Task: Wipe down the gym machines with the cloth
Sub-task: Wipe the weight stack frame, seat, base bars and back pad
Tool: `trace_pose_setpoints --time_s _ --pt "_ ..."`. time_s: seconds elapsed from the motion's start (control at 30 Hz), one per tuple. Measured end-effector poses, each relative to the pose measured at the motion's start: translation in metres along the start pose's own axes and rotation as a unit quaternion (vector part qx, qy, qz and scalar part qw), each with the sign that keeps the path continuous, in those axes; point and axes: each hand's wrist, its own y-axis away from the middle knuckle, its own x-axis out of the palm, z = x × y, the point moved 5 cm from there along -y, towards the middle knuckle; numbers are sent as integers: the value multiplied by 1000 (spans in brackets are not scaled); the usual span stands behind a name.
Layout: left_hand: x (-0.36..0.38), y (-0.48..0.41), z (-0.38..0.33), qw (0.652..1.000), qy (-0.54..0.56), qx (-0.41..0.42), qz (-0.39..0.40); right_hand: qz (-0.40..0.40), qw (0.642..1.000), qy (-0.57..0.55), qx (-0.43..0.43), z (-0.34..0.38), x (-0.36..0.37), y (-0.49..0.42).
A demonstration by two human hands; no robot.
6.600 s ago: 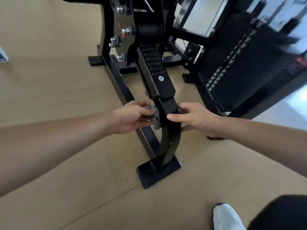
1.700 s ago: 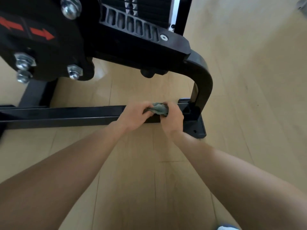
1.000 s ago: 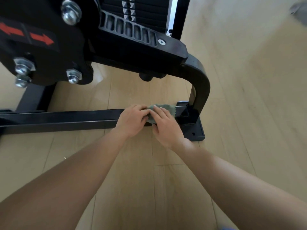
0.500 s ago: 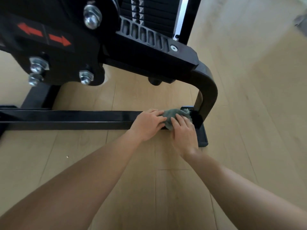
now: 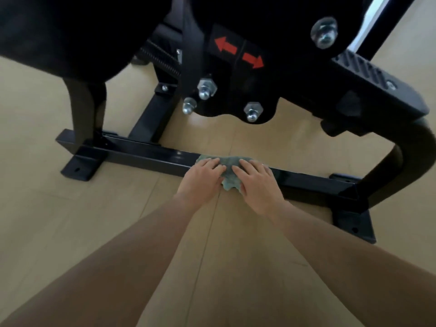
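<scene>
A grey-green cloth (image 5: 230, 169) lies draped over the black floor bar (image 5: 146, 155) of the gym machine, about midway along it. My left hand (image 5: 203, 179) presses on the cloth's left part with fingers laid flat. My right hand (image 5: 256, 182) presses on its right part, fingers also spread flat. The cloth's lower edge hangs down the bar's near side between my hands.
Above the bar hangs a black plate (image 5: 236, 74) with red arrows and steel bolts. A curved black leg (image 5: 401, 166) joins the right foot plate (image 5: 351, 223). A left foot plate (image 5: 79, 167) sits on the tan wood floor (image 5: 47, 220).
Both hands and the cloth have slid left along the floor bar, away from the curved leg at its right end. My view has shifted left as well.
</scene>
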Motion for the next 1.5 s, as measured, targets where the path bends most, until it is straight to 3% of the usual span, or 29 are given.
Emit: trace_pose_setpoints --time_s 0.23,0.37,0.5,0.8,1.1,1.5 --pt "-18 33 91 994 -21 -109 4 50 992 -11 -113 82 6 -68" --pt "-28 48 132 979 5 -202 -3 103 985 8 -139 124 14 -96" --pt "-30 48 139 974 29 -224 20 133 982 31 -131 131 8 -109" --pt "-13 31 87 982 74 -166 46 50 989 68 -121 78 -2 -63" --pt "-4 0 8 996 40 -62 51 41 992 100 -66 3 -14 -13" --pt "7 -38 -68 998 23 -13 55 6 998 59 20 -85 -24 56"
